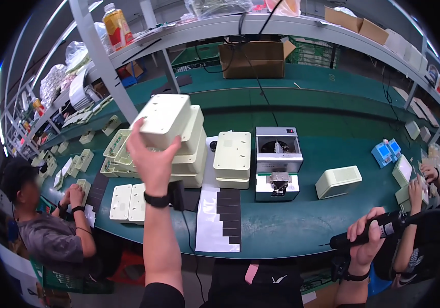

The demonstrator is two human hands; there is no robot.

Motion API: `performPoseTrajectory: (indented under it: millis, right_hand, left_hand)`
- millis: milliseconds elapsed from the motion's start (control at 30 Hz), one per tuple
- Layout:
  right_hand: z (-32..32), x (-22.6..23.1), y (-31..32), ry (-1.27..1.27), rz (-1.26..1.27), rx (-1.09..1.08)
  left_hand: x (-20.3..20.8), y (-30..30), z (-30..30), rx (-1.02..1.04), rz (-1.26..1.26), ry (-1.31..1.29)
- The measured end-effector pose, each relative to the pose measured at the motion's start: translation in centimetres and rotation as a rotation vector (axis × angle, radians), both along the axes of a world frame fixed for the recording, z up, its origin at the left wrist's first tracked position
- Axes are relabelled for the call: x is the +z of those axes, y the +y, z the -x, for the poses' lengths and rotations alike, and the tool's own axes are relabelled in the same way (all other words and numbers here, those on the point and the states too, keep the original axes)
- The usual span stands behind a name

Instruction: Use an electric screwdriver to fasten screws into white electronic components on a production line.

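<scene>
My left hand [151, 156] grips a pale cream plastic housing [164, 114] at the top of a stack, thumb on its near right side and fingers at its left. Whether the housing rests on the stack or is just lifted, I cannot tell. Beneath it are more pale housings [195, 160]. In my right hand [366, 238] is a black electric screwdriver [339, 241], its bit pointing left above the table's front edge. Between the hands stand two stacked housings [233, 151] with screw holes and a screw feeder [278, 161]. One housing [339, 182] stands tilted nearer my right hand.
Flat pale covers [121, 201] lie at the left, beside open housings with circuit boards [117, 146]. White paper with dark strips [212, 220] covers part of the green table [276, 223]. Blue devices [386, 153] stand at right. Co-workers sit on both sides; a shelf [302, 23] spans above.
</scene>
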State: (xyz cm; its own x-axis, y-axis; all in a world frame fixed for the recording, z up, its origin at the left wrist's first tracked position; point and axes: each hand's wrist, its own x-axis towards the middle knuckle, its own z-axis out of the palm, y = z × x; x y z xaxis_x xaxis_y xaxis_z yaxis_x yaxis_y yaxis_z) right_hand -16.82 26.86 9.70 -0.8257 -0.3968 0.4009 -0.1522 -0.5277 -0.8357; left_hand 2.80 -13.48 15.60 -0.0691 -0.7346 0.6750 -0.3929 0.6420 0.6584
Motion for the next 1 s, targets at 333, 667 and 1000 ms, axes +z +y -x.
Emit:
performPoseTrajectory:
  millis: [333,667,1000]
  right_hand:
    - [2.6,0.7,-2.7,-0.031,-0.035,0.036]
    - [2.6,6.0,-15.2,0.225,-0.193,0.185]
    - [3.3,5.4,-20.5,0.255,-0.252,0.254]
  left_hand:
    - [-10.5,12.1,-3.4,-0.914,-0.079,-0.177]
    - [-15.7,14.3,0.3,-1.015,-0.350,-0.485]
    - [-16.1,14.5,0.5,-0.915,-0.425,-0.427]
